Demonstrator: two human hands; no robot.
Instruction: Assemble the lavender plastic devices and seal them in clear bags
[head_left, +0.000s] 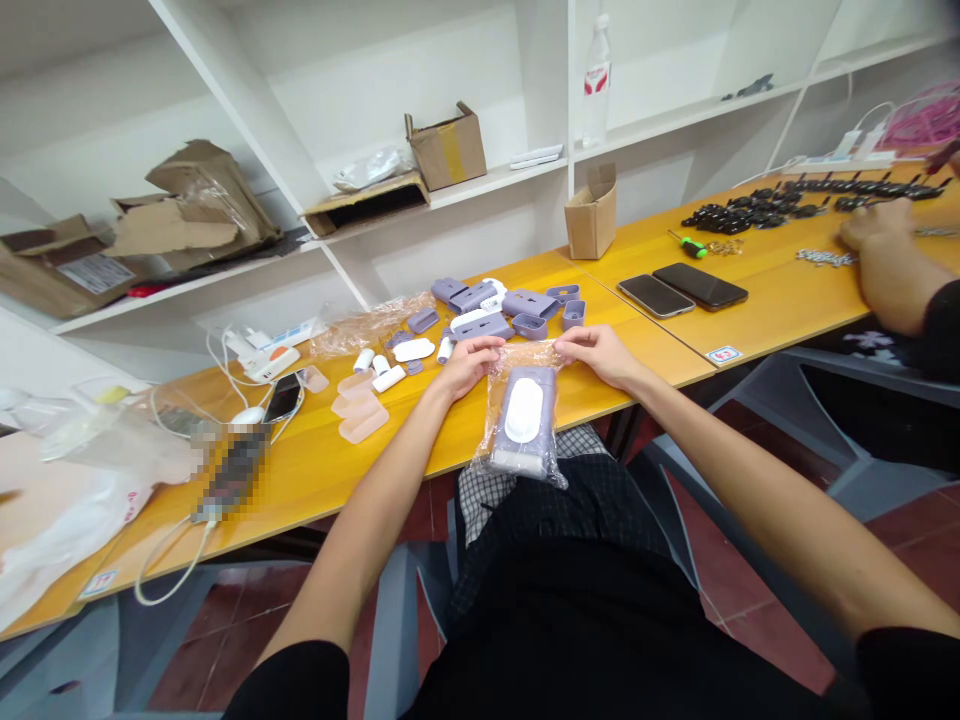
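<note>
Between my hands hangs a clear plastic bag (492,400) at the table's front edge, above my lap. Inside it is a purple-grey plastic case (546,415) with a white oval part (524,410) on its face. My left hand (471,366) pinches the bag's upper left corner. At the upper right corner, my right hand (596,352) pinches the bag too. Just beyond the bag lie loose purple-grey housings (529,303), with white cylinders (388,378) and a white oval piece (414,350) to the left. Translucent pink oval sheets (364,425) lie left of my left hand.
Two phones (700,285) and a green-black screwdriver (691,245) lie to the right. Another person's hand (877,225) is near black parts (742,212) and small metal pieces. A power strip (274,360), cables and crumpled plastic film (367,328) occupy the left. Shelves hold cardboard boxes (450,150).
</note>
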